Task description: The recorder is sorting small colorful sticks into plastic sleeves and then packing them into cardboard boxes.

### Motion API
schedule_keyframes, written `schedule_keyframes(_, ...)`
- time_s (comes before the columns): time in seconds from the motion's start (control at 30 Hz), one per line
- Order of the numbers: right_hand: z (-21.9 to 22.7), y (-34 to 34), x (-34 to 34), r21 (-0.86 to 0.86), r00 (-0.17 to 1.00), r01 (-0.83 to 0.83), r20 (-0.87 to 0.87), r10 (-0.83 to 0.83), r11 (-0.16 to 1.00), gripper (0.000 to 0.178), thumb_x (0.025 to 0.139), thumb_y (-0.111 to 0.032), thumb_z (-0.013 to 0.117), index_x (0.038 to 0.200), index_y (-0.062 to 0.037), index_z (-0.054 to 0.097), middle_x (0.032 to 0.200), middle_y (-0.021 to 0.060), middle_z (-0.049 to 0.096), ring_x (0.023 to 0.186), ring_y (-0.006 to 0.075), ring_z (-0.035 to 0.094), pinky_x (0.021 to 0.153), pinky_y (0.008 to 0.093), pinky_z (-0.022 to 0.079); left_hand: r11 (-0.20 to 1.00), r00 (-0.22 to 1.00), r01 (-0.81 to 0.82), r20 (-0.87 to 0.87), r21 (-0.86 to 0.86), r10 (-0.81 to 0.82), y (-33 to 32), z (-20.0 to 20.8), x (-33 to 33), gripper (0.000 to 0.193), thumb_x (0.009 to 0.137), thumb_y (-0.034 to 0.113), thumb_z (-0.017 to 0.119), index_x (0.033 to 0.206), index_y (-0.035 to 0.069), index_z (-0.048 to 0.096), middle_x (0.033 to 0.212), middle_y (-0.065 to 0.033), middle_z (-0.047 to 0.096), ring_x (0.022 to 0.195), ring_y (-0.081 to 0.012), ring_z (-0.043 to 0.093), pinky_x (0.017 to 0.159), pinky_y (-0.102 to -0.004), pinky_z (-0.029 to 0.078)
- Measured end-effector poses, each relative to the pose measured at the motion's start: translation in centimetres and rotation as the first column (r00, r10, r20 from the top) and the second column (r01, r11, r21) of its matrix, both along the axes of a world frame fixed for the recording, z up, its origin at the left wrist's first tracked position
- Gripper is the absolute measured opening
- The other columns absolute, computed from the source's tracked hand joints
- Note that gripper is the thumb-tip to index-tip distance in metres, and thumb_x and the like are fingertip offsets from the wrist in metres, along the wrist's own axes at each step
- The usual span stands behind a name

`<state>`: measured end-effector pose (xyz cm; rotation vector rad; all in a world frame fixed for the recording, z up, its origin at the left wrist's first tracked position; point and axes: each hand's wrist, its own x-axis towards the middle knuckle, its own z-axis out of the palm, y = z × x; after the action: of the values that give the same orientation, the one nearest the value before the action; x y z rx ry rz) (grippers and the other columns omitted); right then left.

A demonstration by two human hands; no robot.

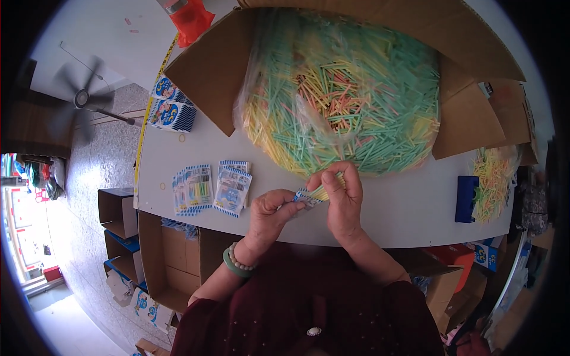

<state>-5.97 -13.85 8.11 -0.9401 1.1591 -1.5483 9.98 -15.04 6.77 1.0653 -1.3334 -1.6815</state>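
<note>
My left hand (270,216) is closed on a small blue-and-white plastic packet (302,197), near the front of the white table (285,228). Pinched in the fingers of my right hand (344,204) is a bunch of thin, mostly yellow sticks (322,191). The sticks' lower ends meet the packet's mouth; how far inside they are is hidden by my fingers. Just beyond my hands, a large heap of thin green, yellow and pink sticks (380,142) lies in a clear plastic bag (255,83) inside an opened cardboard box (208,77).
Flat packets (233,193) and overlapping packets (199,187) lie left of my hands. Stacked printed packs (172,114) stand at the far left table edge, near a fan (81,98). On the right are a dark blue object (466,199) and loose sticks (491,190). An open carton (181,258) sits below the table.
</note>
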Motion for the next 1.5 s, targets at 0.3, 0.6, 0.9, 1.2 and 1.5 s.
schedule_keyframes(0.3,-0.4,-0.1,0.5,0.060,0.928,-0.270,-0.252,0.276,0.961,0.017,0.099,-0.020,0.049,0.104,-0.0041,0.049,0.104,0.0077,0.059,0.089,0.0133,0.054,0.084,0.0281,0.044,0.992,0.994,-0.075,-0.090,-0.103,0.065,0.4,-1.4,-0.6,0.015,0.089,0.006,0.062,0.102,0.000,0.066,0.091,-0.0031,0.065,0.083,-0.0090,0.056,0.074,-0.0243,0.046)
schedule_keyframes(0.6,-1.1,1.2,0.0,0.240,0.758,-0.227,-0.565,0.326,0.944,0.046,0.081,-0.009,0.068,0.123,-0.0052,0.052,0.110,0.0137,0.062,0.104,0.0224,0.060,0.089,0.0349,0.047,1.000,0.961,0.009,-0.278,0.008,-0.007,-0.8,-2.6,1.5,0.024,0.095,0.016,0.054,0.109,-0.002,0.064,0.107,-0.0050,0.062,0.100,-0.0124,0.054,0.090,-0.0280,0.040)
schedule_keyframes(0.9,-6.1,1.2,-0.1,0.155,0.740,-0.058,-0.656,0.147,0.986,0.013,0.077,-0.004,0.065,0.088,-0.0020,0.060,0.080,0.0146,0.061,0.074,0.0305,0.062,0.065,0.0358,0.048,0.978,0.944,-0.016,-0.320,0.210,0.084,-0.4,-3.5,1.0,0.025,0.090,0.006,0.060,0.114,-0.001,0.062,0.106,-0.0039,0.061,0.103,-0.0115,0.055,0.090,-0.0269,0.045)
schedule_keyframes(1.2,-3.5,1.3,0.9,0.328,0.845,-0.345,-0.300,0.443,0.879,0.026,0.076,-0.008,0.071,0.099,0.0004,0.063,0.089,0.0059,0.066,0.082,0.0156,0.062,0.074,0.0303,0.051,0.992,0.984,-0.050,-0.173,-0.118,0.029,0.1,-3.0,2.0,0.019,0.080,0.001,0.069,0.099,0.001,0.069,0.098,-0.0037,0.061,0.094,-0.0127,0.056,0.080,-0.0273,0.047)
schedule_keyframes(1.5,-2.0,0.0,7.3,0.389,0.606,-0.548,-0.426,0.672,0.740,0.022,0.087,-0.019,0.063,0.099,-0.0007,0.062,0.091,0.0135,0.067,0.085,0.0254,0.066,0.072,0.0350,0.051,0.869,0.878,-0.225,0.295,-0.441,0.377,-0.1,0.0,8.7,0.007,0.076,0.000,0.069,0.083,0.000,0.069,0.076,-0.0063,0.059,0.071,-0.0165,0.057,0.061,-0.0282,0.044)
